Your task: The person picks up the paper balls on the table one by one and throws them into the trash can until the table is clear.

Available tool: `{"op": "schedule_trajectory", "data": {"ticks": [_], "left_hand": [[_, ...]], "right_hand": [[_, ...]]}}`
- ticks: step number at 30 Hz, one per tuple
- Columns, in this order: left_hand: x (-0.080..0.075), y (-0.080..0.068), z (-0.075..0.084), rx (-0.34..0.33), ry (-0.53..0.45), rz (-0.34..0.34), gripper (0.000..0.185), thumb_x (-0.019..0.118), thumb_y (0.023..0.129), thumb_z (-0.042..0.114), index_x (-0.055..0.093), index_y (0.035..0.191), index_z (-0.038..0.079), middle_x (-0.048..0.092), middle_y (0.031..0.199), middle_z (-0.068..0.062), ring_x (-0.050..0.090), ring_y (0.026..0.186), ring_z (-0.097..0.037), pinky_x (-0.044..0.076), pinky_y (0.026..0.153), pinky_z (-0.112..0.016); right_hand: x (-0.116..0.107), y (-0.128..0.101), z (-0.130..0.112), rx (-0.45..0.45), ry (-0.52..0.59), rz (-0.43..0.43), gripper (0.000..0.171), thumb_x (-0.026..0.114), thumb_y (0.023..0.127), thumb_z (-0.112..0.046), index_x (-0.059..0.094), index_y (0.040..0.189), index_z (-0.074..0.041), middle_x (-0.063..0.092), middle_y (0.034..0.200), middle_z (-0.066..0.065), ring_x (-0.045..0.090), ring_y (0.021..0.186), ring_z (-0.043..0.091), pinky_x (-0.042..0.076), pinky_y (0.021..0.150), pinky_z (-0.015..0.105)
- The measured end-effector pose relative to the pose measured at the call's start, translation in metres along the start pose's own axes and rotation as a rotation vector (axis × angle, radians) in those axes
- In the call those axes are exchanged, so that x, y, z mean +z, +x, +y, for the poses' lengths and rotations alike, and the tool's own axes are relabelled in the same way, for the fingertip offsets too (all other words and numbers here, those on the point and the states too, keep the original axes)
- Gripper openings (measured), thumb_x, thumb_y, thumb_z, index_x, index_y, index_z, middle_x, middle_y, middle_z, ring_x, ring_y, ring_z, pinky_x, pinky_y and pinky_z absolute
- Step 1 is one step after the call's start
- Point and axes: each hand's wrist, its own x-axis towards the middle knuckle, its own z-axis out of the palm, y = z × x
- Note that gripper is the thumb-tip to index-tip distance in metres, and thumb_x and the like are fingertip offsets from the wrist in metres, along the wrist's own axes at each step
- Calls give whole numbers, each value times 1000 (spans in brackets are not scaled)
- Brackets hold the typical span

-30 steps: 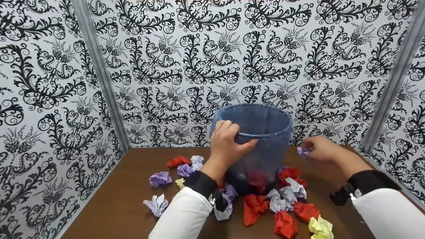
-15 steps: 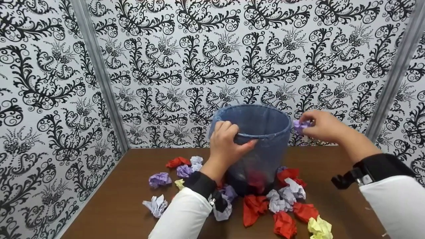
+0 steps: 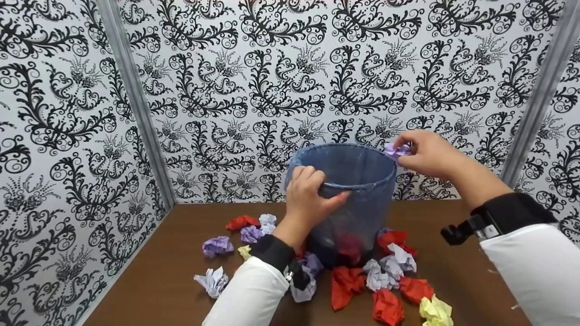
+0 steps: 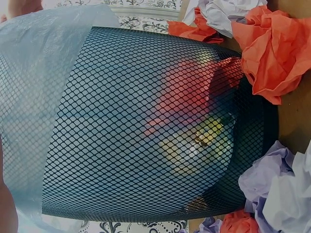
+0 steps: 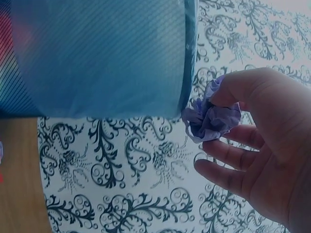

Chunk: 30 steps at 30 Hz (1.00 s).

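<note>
1. Nearest edge of the table: one yellow paper ball at front right, one white paper ball at front left. Two white sleeves enter from the bottom, each ending in a dark cuff.
2. Red paper balls on the table, counted in the head view: five in the open, namely three in front of the bin, one right of its base, one behind at left. Where balls overlap the count is approximate.
3. Purple balls lying on the table: three clear ones, at left and front of the bin. Pale whitish balls are bunched at front right; their count is uncertain.
4. One mesh bin, upright, mid-table, lined with a blue bag. Through the mesh the left wrist view shows red and yellow paper inside.
5. Left hand: fingers curled over the near rim, thumb outside, gripping rim and bag edge together.
6. Right hand: raised at the bin's far right rim, pinching one small purple paper ball between thumb and fingertips.
7. The right wrist view shows that ball just beside the rim's outer edge, at rim height, not yet over the opening.
8. Farthest: black-and-white patterned walls on three sides.
</note>
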Motion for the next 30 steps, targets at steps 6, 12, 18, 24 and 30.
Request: {"op": "schedule_trajectory", "data": {"ticks": [6,12,18,24,30], "left_hand": [[1,0,0,-8,-6,12,57,67,71,70,44,69,18,42,77,5,44,87,-15,42,62,-31],[1,0,0,-9,-18,16,57,68,70,70,44,69,18,42,77,5,44,88,-15,42,62,-30],[1,0,0,-11,-18,-2,58,67,71,70,44,70,18,43,78,4,44,88,-15,42,63,-31],[1,0,-1,-14,-17,1,57,67,71,71,45,70,17,43,79,4,44,88,-15,42,64,-32],[1,0,0,-4,-21,11,57,67,72,70,46,70,17,44,79,4,45,88,-16,43,64,-31]], "right_hand": [[4,8,-16,-26,17,14,26,68,84,-17,62,110,-16,59,110,11,62,87,26,54,69,36],[15,15,-30,-75,27,19,24,68,84,-15,64,107,-15,61,108,8,63,89,25,56,71,37],[26,21,-42,-136,-20,25,24,71,81,-14,65,104,-14,59,105,7,59,85,24,53,71,36],[37,26,-52,-164,-45,26,26,72,76,-16,66,102,-15,58,105,6,58,88,23,53,74,36],[47,28,-53,-185,-64,41,28,75,75,-19,66,101,-17,59,104,4,58,91,22,54,76,37]]}}
